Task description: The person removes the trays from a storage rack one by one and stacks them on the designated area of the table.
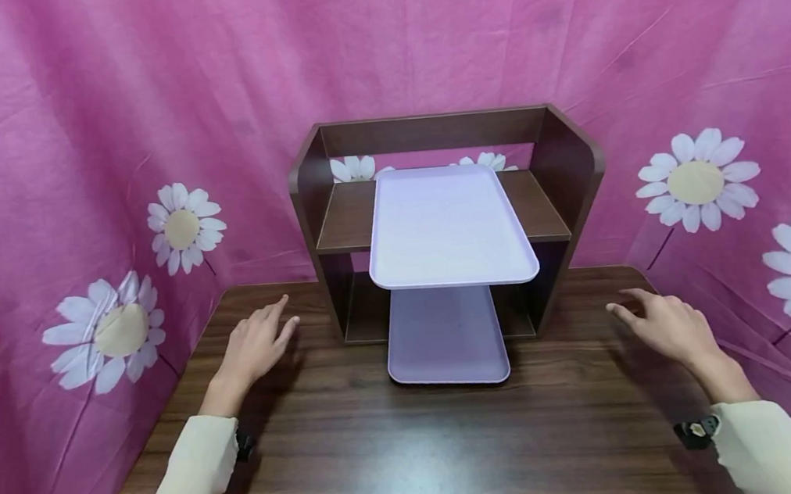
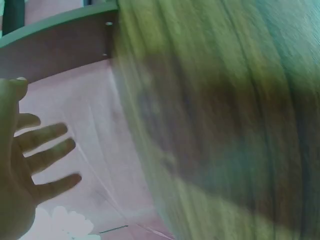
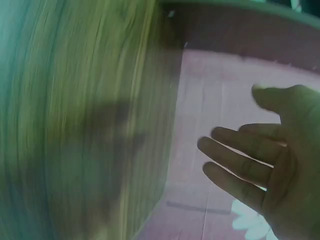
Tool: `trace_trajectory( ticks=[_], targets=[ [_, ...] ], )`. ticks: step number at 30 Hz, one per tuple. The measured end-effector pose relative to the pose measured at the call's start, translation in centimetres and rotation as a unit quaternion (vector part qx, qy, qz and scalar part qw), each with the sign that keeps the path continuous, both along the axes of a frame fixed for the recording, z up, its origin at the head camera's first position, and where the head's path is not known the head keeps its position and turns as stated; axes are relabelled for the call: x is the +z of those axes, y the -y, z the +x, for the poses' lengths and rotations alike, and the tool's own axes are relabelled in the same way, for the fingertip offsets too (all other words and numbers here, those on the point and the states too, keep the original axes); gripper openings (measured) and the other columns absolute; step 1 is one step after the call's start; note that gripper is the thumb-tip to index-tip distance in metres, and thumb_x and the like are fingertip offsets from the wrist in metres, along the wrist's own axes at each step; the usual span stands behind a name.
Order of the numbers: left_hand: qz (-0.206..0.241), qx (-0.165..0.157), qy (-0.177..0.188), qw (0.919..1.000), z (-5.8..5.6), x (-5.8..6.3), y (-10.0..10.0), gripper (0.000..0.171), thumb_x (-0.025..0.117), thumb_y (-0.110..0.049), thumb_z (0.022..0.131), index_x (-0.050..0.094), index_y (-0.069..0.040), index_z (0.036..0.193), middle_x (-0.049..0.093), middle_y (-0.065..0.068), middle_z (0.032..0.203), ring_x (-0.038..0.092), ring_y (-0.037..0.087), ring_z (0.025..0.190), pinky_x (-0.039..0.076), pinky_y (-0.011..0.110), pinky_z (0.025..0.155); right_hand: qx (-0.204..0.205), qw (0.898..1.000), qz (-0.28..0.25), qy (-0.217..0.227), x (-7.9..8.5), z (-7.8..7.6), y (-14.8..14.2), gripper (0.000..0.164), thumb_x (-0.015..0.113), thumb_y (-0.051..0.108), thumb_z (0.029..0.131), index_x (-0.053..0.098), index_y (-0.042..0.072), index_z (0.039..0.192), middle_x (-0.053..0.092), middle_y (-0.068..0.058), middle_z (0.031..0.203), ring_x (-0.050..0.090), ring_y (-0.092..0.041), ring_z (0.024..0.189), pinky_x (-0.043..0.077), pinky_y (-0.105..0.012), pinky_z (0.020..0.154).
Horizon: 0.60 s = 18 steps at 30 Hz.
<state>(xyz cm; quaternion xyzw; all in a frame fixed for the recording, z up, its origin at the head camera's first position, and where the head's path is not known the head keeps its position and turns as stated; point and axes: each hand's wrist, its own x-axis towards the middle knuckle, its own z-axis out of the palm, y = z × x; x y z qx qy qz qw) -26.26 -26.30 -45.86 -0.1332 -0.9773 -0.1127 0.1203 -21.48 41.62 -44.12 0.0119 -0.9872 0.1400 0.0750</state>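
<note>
Fingers spread and relaxed, a person's left hand (image 1: pixel 256 343) and right hand (image 1: pixel 671 326) hang over a wooden table (image 1: pixel 413 449), gripping nothing, one to each side of a brown shelf (image 1: pixel 579 184) and well apart from the two trays it bears. The upper tray (image 1: pixel 449 227) lies flat on the shelf's higher board, its near end jutting past the front edge; the lower tray (image 1: pixel 446 337) juts from the compartment beneath, over the table (whether its near end touches the wood cannot be told). Both pale purple trays look like thin moulded plastic: probably light for their width, fairly stiff, unlikely to break easily, but smooth enough to slide on the boards or slip in dry fingers. The best hold looks to be the raised rim, midway along the two long sides where they overhang, thumbs above and fingers beneath, keeping each tray level; a pinch at the near end alone would likely let the far end dip. Behind the shelf hangs a pink curtain (image 1: pixel 420 41) printed with white daisies (image 1: pixel 182 229).
</note>
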Motion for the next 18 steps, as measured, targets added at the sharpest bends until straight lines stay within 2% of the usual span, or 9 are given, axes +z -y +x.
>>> trace_trajectory(
  ticks=[3,6,9,11,14,18],
  targets=[
    [0.026,-0.009,-0.038,0.9989,0.2,0.5,-0.4,0.051,0.054,-0.037,0.112,0.058,-0.004,0.150,0.068,0.026,0.139,0.069,0.047,0.119,0.057,0.064,0.094,-0.001,0.999,-0.051,-0.016,0.2,0.6,1.6,0.055,0.057,0.051,0.108,0.071,0.002,0.128,0.081,-0.016,0.091,0.075,-0.045,0.089,0.054,-0.059,0.068],
    [0.062,-0.011,-0.069,0.9956,0.3,1.1,-0.9,0.039,0.061,-0.030,0.110,0.069,-0.004,0.137,0.075,0.022,0.127,0.074,0.044,0.104,0.060,0.062,0.081,0.003,0.990,-0.141,-0.005,0.4,1.2,3.5,0.043,0.056,0.037,0.111,0.073,-0.002,0.117,0.080,-0.006,0.078,0.078,-0.026,0.074,0.060,-0.047,0.066],
    [0.106,-0.001,-0.090,0.9903,0.6,1.9,-1.5,0.026,0.065,-0.023,0.106,0.075,-0.006,0.123,0.080,0.016,0.112,0.075,0.038,0.089,0.059,0.060,0.072,0.004,0.970,-0.241,0.028,0.4,1.7,5.3,0.037,0.053,0.024,0.113,0.069,-0.009,0.112,0.081,-0.010,0.082,0.076,-0.017,0.064,0.063,-0.035,0.060],
    [0.134,0.011,-0.096,0.9863,0.8,2.4,-1.9,0.019,0.067,-0.020,0.104,0.076,-0.007,0.115,0.081,0.013,0.102,0.074,0.035,0.081,0.058,0.058,0.069,-0.002,0.953,-0.297,0.056,0.5,2.1,6.6,0.035,0.051,0.019,0.113,0.066,-0.013,0.115,0.080,-0.013,0.084,0.076,-0.017,0.064,0.065,-0.037,0.060],
    [0.176,0.029,-0.100,0.9789,1.1,3.2,-2.6,0.013,0.068,-0.016,0.102,0.077,-0.008,0.107,0.080,0.011,0.092,0.072,0.030,0.074,0.056,0.054,0.066,-0.009,0.931,-0.352,0.093,0.4,2.4,8.2,0.035,0.050,0.018,0.114,0.063,-0.015,0.119,0.080,-0.011,0.084,0.075,-0.016,0.066,0.065,-0.038,0.063],
    [0.232,0.033,-0.102,0.9669,1.3,4.2,-3.4,0.009,0.070,-0.011,0.099,0.078,-0.006,0.100,0.078,0.010,0.084,0.066,0.022,0.068,0.051,0.038,0.063,-0.007,0.905,-0.409,0.121,-0.1,2.7,10.1,0.032,0.052,0.016,0.112,0.061,-0.014,0.118,0.078,-0.006,0.082,0.074,-0.014,0.066,0.065,-0.038,0.064]
  ],
)
